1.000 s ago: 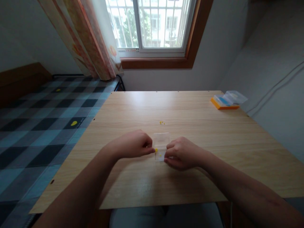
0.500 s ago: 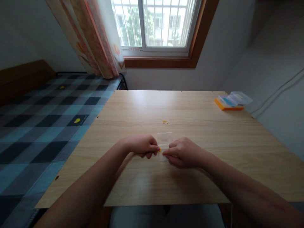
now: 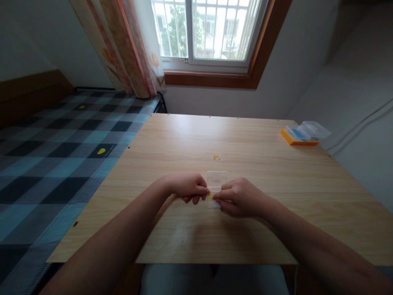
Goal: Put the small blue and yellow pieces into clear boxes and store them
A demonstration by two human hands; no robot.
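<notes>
A thin, clear square sheet or plate [image 3: 217, 176] lies flat on the wooden table. My left hand [image 3: 193, 187] is closed at its left edge, thumb and forefinger pinching a tiny yellow piece [image 3: 210, 194] too small to name. From the other side my right hand [image 3: 238, 197] rests over the sheet, its fingers closed together and the fingertips close to that yellow piece. Whether the right fingers hold anything is hidden. Just beyond the sheet lie several tiny yellow pieces [image 3: 216, 157].
An orange and clear plastic case [image 3: 301, 137], lid raised, sits at the table's [image 3: 172, 147] far right corner. Left of the table is a bed with a checked cover [image 3: 61, 164]. A chair seat [image 3: 211, 280] shows below the near edge. Curtain [image 3: 132, 49] and window stand behind.
The view has shifted slightly, so the table things appear a little further right. My right fingertips have come closer to the yellow piece; my left hand keeps its pinch.
</notes>
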